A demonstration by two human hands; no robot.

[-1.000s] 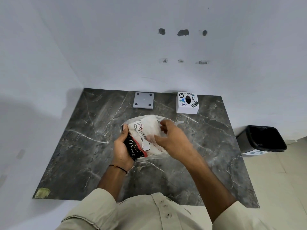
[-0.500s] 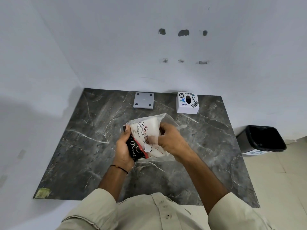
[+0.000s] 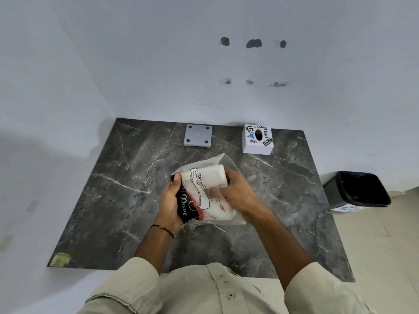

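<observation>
- The clear printed plastic packet (image 3: pixel 205 200), holding a white folded bundle (image 3: pixel 215 175) and a black-red label, is kept just above the dark marble table (image 3: pixel 127 177), likely to steady it while the contents are shifted
- The left hand (image 3: pixel 170 200) grips the labelled edge; the right hand (image 3: pixel 238 193) curls round the bundle's end, both forearms angled inward

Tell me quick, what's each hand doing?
Left hand: closed, gripping the printed plastic bag by its black end.
Right hand: closed, gripping the white folded bundle in that bag.
</observation>
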